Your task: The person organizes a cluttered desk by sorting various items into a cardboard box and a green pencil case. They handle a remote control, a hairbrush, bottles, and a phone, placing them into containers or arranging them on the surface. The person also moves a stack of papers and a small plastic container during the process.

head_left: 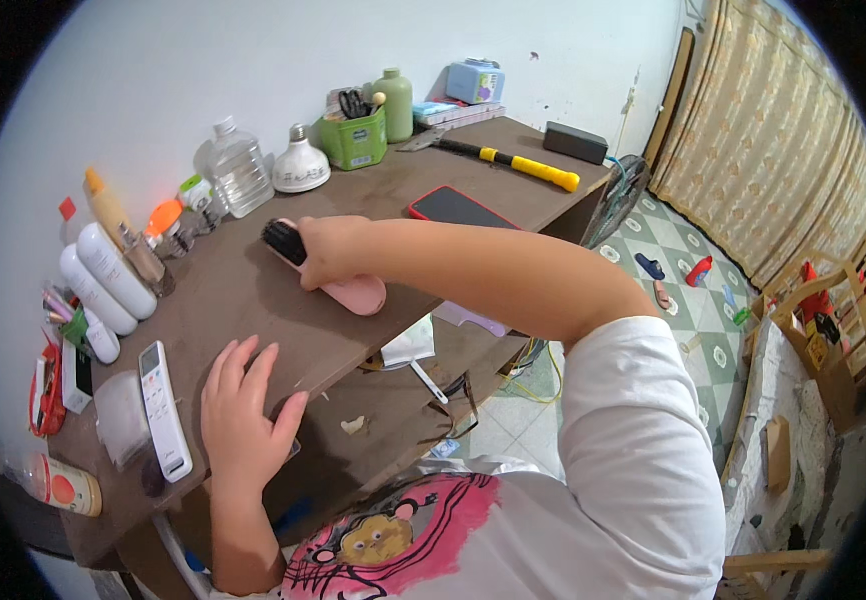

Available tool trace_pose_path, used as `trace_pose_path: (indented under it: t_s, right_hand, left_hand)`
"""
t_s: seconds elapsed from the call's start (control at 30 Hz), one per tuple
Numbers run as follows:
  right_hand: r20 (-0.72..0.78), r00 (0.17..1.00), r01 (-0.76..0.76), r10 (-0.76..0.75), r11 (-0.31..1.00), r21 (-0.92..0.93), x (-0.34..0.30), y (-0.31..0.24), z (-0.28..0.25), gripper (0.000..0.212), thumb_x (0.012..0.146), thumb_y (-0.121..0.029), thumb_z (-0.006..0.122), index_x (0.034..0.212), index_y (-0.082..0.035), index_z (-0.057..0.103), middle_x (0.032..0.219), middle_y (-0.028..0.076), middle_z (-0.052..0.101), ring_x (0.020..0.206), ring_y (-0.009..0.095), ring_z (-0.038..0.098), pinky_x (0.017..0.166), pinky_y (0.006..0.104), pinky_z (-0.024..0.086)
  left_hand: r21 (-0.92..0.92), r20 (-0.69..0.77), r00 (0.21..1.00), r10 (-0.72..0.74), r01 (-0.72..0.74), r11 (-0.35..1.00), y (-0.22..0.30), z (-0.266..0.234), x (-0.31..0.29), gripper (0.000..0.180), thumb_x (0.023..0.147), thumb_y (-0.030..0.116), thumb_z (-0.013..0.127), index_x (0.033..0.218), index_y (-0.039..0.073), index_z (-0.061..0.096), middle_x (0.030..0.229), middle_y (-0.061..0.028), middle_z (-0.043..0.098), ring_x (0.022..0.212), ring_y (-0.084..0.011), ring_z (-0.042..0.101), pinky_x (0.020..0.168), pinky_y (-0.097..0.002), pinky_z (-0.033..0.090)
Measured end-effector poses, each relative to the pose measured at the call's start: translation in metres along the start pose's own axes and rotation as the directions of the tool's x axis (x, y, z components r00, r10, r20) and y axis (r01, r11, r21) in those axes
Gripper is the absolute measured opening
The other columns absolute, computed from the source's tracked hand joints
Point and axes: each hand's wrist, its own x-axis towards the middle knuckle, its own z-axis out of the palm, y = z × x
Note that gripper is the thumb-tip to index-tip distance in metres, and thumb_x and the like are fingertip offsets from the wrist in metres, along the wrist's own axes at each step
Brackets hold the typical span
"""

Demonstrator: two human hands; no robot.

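Note:
My right hand (333, 250) reaches across the brown desk (253, 310) and is closed around a brush. Black bristles (284, 241) stick out past my fingers at one end, and a rounded pink part (358, 296) shows at the other. The brush's middle is hidden by the hand. My left hand (246, 425) lies at the near edge of the desk with its fingers spread, holding nothing. Close to it on the left lies a white remote control (166, 410). A phone with a red rim (458, 207) lies beyond my right forearm.
Along the wall stand white bottles (113, 270), a clear plastic bottle (240, 167), a white bulb (301, 163), a green box (355, 138) and a green bottle (394, 105). A yellow-handled hammer (513, 162) lies at the back near a black box (575, 142). Below is a shelf (383, 425).

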Motion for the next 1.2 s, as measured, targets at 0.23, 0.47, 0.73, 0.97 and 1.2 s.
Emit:
trace_pose_path:
  t_s: [0.23,0.47,0.73,0.97,1.2]
  right_hand:
    - [-0.186,0.971,0.175,-0.151,0.977,0.123,-0.011,0.076,-0.068,0.056,0.069,-0.022,0.069,0.119,-0.006,0.050,0.089,0.015,0.063,0.083,0.029,0.062,0.074,0.0387,0.049]
    - [-0.449,0.875,-0.157,-0.180,0.773,-0.615,-0.006,0.238,-0.163,0.035,0.072,-0.006,0.065,0.105,-0.014,0.058,0.099,0.010,0.064,0.096,0.028,0.062,0.079,0.0405,0.050]
    - [-0.236,0.967,-0.144,-0.097,0.556,-0.819,0.063,0.346,-0.139,0.032,0.074,-0.010,0.066,0.105,-0.014,0.060,0.111,0.006,0.059,0.110,0.023,0.054,0.086,0.0375,0.047]
    - [-0.221,0.974,-0.163,-0.053,0.516,-0.841,0.098,0.369,-0.122,0.020,0.081,-0.013,0.060,0.100,-0.013,0.065,0.108,0.009,0.059,0.107,0.024,0.056,0.083,0.0362,0.050]
    - [-0.428,0.893,-0.384,0.142,0.736,-0.558,0.090,0.337,-0.122,0.023,0.083,-0.022,0.060,0.100,-0.007,0.066,0.105,0.015,0.063,0.090,0.028,0.065,0.079,0.0386,0.052]
  left_hand:
    - [0.020,0.026,0.998,-0.054,0.054,0.998,0.002,0.002,0.002,0.051,0.069,0.022,0.069,0.115,0.005,0.057,0.125,-0.0146,0.051,0.119,-0.0360,0.045,0.098,-0.0449,0.036]
    - [0.064,0.024,0.991,-0.135,0.133,0.989,0.009,0.002,0.007,0.053,0.065,0.013,0.067,0.115,0.001,0.057,0.127,-0.0175,0.051,0.121,-0.0375,0.044,0.102,-0.0439,0.033]
    - [0.083,-0.021,0.975,-0.223,0.224,0.971,0.011,0.006,0.017,0.053,0.063,0.019,0.067,0.112,0.001,0.057,0.124,-0.0167,0.052,0.119,-0.0391,0.045,0.099,-0.0460,0.036]
    - [0.096,-0.029,0.963,-0.267,0.269,0.958,0.007,0.011,0.016,0.052,0.073,0.035,0.061,0.114,0.003,0.056,0.125,-0.0173,0.052,0.119,-0.0394,0.046,0.099,-0.0462,0.036]
    - [0.122,-0.047,0.958,-0.283,0.287,0.950,0.011,0.010,0.017,0.050,0.074,0.033,0.060,0.114,0.002,0.056,0.125,-0.0178,0.052,0.119,-0.0394,0.046,0.099,-0.0462,0.036]
